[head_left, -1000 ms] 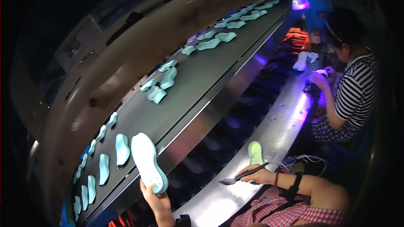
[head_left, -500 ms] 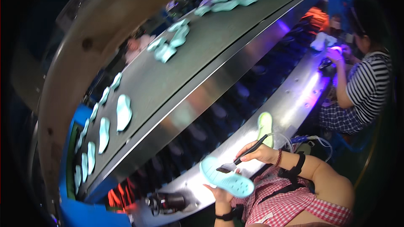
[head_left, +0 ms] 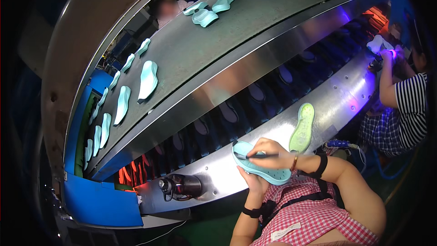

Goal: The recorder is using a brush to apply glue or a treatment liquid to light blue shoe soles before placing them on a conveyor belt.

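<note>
My left hand is closed on a light blue shoe sole, holding it from below over the near edge of the metal ledge. A black-handled brush is in my closed right hand, lying low across the sole's upper face. That hand and the handle cover part of the sole, and the bristles are hard to make out. Just beyond my right hand, a yellow-green sole lies flat on the ledge.
A dark conveyor belt carries several light blue soles past a steel rail. Below it, a rack holds dark-edged soles. A black bottle lies at the ledge's left. At right sits a co-worker in a striped top, near a blue connector with cables.
My right hand has moved left over the sole, and the brush handle now lies flatter. The whole view has shifted, so belt and ledge appear elsewhere in the picture.
</note>
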The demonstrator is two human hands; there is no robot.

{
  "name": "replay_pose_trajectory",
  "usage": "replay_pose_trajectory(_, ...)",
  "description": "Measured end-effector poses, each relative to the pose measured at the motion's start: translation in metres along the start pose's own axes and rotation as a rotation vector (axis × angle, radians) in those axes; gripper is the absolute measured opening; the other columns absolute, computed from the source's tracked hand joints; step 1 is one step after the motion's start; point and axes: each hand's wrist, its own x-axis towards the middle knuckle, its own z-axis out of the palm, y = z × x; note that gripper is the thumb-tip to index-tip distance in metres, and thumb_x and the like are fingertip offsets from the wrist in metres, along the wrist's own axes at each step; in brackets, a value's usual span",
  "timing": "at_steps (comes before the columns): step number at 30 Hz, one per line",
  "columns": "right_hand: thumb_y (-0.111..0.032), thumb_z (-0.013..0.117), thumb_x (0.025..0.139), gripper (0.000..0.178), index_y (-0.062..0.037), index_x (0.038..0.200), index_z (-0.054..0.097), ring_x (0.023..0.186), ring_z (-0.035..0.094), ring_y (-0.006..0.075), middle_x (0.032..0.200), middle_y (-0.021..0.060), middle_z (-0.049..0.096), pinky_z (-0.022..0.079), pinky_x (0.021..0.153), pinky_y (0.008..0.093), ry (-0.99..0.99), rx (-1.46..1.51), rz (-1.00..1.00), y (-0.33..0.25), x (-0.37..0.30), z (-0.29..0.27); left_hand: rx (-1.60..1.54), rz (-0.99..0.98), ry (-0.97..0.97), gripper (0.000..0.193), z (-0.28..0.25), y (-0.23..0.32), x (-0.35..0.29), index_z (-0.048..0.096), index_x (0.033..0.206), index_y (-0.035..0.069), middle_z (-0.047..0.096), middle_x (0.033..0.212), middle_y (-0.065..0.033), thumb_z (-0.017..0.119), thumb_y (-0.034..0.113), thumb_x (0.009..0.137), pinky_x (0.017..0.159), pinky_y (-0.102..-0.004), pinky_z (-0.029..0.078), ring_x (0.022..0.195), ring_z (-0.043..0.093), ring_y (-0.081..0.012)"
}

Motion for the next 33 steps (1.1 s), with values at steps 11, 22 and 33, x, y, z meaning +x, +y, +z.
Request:
replay_pose_trajectory(11, -0.018, 0.067, 0.074, 0.022, -0.0046, 0.091, 0.066, 0.078, 0.060, 0.0175, 0.086, 0.0120, 0.063, 0.047, 0.070, 0.0272, -0.292, 0.346, 0.246, -0.028, -0.015, -0.049, -0.342, -0.023, 0.061, 0.077, 0.004, 0.028, -0.010, 0.040, 0.124, 0.012, 0.054, 0.108, -0.0115, 0.014, 0.069, 0.079, 0.081, -0.0471, 0.044, 0.091, 0.056, -0.0312)
replay_pose_trajectory(22, -0.016, 0.067, 0.075, 0.018, -0.0055, 0.089, 0.067, 0.079, 0.059, 0.0171, 0.086, 0.0105, 0.061, 0.046, 0.073, 0.0264, -0.151, 0.353, 0.259, -0.033, -0.006, -0.049, -0.129, 0.011, -0.325, 0.068, 0.016, 0.027, -0.021, 0.037, 0.128, 0.012, 0.046, 0.123, -0.0076, 0.020, 0.062, 0.085, 0.093, -0.0391, 0.037, 0.107, 0.048, -0.0250)
replay_pose_trajectory(33, -0.001, 0.061, 0.076, 0.016, 0.0020, 0.092, 0.061, 0.105, 0.053, 0.0227, 0.099, 0.0143, 0.061, 0.036, 0.096, 0.0366, -0.144, 0.854, 0.375, 0.007, -0.029, -0.040, -0.187, 0.006, -0.240, 0.065, 0.040, 0.034, -0.028, 0.036, 0.128, 0.008, 0.044, 0.125, -0.0141, 0.022, 0.054, 0.084, 0.098, -0.0438, 0.031, 0.113, 0.043, -0.0306)
